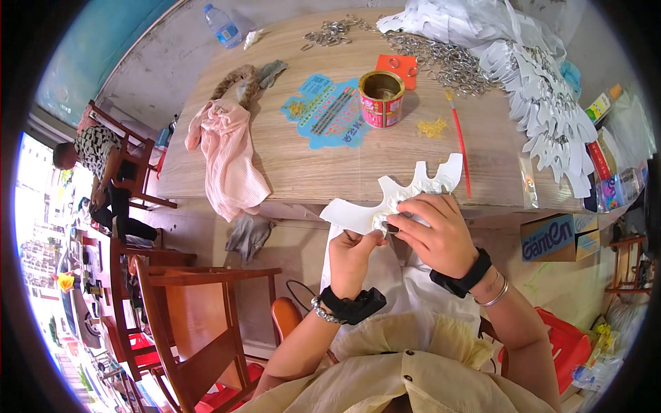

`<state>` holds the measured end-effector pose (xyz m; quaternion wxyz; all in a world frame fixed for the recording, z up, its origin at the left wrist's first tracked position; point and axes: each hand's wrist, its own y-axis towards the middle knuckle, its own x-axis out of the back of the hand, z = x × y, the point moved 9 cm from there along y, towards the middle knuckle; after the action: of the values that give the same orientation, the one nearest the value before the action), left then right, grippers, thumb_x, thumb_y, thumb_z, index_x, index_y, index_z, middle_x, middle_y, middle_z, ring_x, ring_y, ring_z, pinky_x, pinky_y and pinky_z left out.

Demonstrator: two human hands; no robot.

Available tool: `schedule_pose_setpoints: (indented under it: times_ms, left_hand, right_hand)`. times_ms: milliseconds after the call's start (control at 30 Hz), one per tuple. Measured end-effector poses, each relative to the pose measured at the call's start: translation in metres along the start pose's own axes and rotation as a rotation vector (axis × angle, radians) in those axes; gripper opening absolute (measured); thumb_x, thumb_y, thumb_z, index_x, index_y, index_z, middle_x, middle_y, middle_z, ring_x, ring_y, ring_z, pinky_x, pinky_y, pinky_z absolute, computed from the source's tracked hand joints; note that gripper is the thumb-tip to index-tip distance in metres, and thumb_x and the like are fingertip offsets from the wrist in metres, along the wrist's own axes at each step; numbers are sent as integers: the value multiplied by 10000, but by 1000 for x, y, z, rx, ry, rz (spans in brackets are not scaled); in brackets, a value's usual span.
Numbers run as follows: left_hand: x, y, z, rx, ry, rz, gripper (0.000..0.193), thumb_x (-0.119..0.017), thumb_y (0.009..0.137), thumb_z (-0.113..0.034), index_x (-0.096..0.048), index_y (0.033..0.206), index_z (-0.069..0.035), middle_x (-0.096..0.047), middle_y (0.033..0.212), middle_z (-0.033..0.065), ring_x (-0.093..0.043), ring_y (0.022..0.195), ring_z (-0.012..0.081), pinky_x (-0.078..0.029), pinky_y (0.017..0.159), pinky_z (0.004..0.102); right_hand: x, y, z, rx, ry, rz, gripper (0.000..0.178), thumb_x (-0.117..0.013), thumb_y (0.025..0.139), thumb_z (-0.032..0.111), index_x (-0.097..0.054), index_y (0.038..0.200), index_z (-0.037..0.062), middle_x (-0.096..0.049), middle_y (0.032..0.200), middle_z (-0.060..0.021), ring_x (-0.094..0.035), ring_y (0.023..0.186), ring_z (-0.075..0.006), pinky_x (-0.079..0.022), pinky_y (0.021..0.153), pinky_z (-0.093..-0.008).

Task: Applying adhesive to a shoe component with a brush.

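Over the table's near edge I hold a white scalloped piece (351, 213), thin and stiff-looking, with crumpled white material (380, 219) along its lower side. My left hand (354, 260) pinches that lower side between thumb and bent fingers. From the right, my right hand (441, 234) curls its fingers over the crumpled part and grips it. Something small and dark or metallic shows between the fingertips, too small to name. Beyond the hands stands an open pink-and-red tin (382, 103). Right of it lies a thin red-handled brush (460, 148).
Similar white pieces (544, 117) with metal rings heap at the right. Loose metal rings (451, 62) lie at the back, near a red card (399, 69). A blue printed sheet (330, 113), pink cloth (231, 158) and water bottle (222, 27) are leftward. A person (100, 158) sits far left.
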<state>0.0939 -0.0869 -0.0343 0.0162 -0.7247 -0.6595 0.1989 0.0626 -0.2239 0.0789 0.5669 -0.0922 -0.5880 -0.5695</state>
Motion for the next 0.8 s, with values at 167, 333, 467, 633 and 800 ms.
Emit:
schedule_pose_setpoints:
  times_ms: [167, 333, 467, 633, 800]
  left_hand:
    - [-5, 1, -1, -38, -4, -29, 112, -614, 831, -24, -661, 881, 65, -679, 848, 60, -609, 749, 112, -466, 698, 250]
    - [-10, 0, 2, -42, -70, -82, 139, -571, 831, -25, -641, 911, 65, -667, 887, 81, -604, 786, 149, -462, 766, 287]
    - [-6, 0, 6, -29, -102, -10, 148, -564, 846, -39, -639, 917, 67, -665, 884, 93, -607, 795, 164, -465, 780, 306]
    - [-3, -3, 4, -29, -135, 34, 157, -568, 870, -64, -643, 917, 65, -670, 896, 103, -620, 801, 180, -472, 797, 322]
    - [-5, 0, -1, -66, -66, 27, 142, -615, 876, -55, -674, 919, 68, -694, 858, 64, -623, 774, 98, -453, 704, 233]
  right_hand:
    - [-3, -1, -1, -4, -8, -2, 278, -718, 738, 125, -679, 1013, 106, -590, 1031, 11, -557, 996, -182, -411, 817, -344]
    - [-2, -3, -2, -12, 0, -14, 283, -716, 738, 127, -680, 1019, 112, -596, 1034, 13, -559, 1000, -182, -409, 816, -345]
    - [-1, -2, -2, -10, 12, -23, 279, -712, 742, 129, -683, 1019, 116, -601, 1027, 15, -561, 996, -178, -407, 814, -343]
    - [-3, -6, -6, -24, 47, -22, 336, -739, 706, 120, -698, 1040, 118, -606, 1047, -10, -551, 993, -216, -409, 832, -369]
    - [-5, -6, -6, -21, 40, -13, 336, -737, 705, 115, -700, 1039, 119, -607, 1042, -4, -553, 1000, -207, -408, 835, -367]
